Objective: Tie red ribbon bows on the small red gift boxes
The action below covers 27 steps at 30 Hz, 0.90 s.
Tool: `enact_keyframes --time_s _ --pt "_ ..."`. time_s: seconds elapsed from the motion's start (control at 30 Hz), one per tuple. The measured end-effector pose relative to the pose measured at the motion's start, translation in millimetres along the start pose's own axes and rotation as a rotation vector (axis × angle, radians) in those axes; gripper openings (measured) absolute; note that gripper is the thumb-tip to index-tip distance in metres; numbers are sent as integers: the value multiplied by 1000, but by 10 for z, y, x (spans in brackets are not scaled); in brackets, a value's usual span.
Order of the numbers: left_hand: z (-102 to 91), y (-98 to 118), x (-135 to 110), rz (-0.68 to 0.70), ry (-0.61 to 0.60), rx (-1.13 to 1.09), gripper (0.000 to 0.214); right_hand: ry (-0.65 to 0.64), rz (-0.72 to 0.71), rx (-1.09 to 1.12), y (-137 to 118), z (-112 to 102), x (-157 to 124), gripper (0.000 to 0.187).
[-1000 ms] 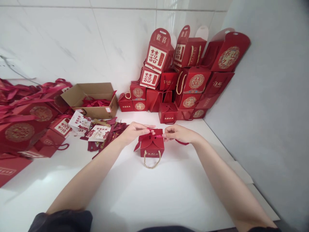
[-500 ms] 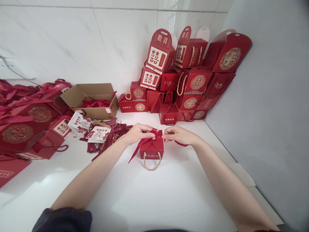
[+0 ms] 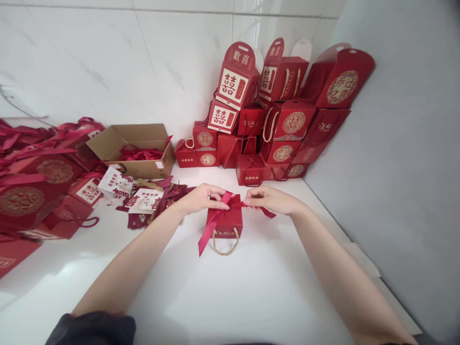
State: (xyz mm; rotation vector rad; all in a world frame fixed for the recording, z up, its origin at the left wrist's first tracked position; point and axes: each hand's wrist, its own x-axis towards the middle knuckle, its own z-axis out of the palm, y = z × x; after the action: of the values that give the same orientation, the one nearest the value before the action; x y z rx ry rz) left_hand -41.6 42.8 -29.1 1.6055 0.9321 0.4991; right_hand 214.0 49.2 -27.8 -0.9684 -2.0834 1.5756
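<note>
Both bare forearms reach forward from the near side, and the two hands face each other across the top of a small red paper gift box (image 3: 224,225). The left hand (image 3: 201,200) has its fingers (image 3: 221,205) clamped on a crimson satin ribbon (image 3: 230,202) at the box's top edge. The right hand (image 3: 272,200) pinches the same ribbon just to the right, its fingers (image 3: 249,202) together on it. One ribbon tail falls diagonally across the box's front and past its near edge; another trails out under the right hand.

The box stands upright just below the hands on the white worktop (image 3: 244,292), with a twisted gold rope handle (image 3: 225,243) looped on its near face. To the far left, an open brown cardboard carton (image 3: 134,167) holds a tangle of red ribbons (image 3: 140,153). White printed cards (image 3: 145,200) and loose dark red ribbon strips (image 3: 172,195) lie nearer the left hand. Further left is a heap of red gift bags (image 3: 32,191). Red gift boxes and bags with gold double-happiness emblems (image 3: 276,110) are stacked in the far corner.
</note>
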Motion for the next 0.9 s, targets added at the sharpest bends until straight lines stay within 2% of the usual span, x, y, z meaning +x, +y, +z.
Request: enact_keyframes --time_s 0.13,0.23,0.33,0.5,0.63,0.73,0.83,0.9 --pt "-11 14 -9 10 -22 6 41 -2 -76 54 -54 17 -39 32" --pt "-18 2 -5 35 -39 43 40 21 -202 134 -94 128 -1 30" --pt "-25 -24 3 49 -32 73 42 60 -287 119 -99 267 74 29" --pt "-25 -51 13 115 -59 54 38 161 -244 -40 -27 445 171 32" --pt "-26 -25 15 212 -59 131 30 234 -297 -259 -22 517 187 29" --pt "-23 -22 24 235 -39 156 23 266 -334 -366 -55 537 172 29" --pt "-9 -53 36 192 5 124 25 286 -331 -273 -65 537 160 30" --pt "4 -80 38 148 22 67 26 381 -288 -133 -44 538 172 29"
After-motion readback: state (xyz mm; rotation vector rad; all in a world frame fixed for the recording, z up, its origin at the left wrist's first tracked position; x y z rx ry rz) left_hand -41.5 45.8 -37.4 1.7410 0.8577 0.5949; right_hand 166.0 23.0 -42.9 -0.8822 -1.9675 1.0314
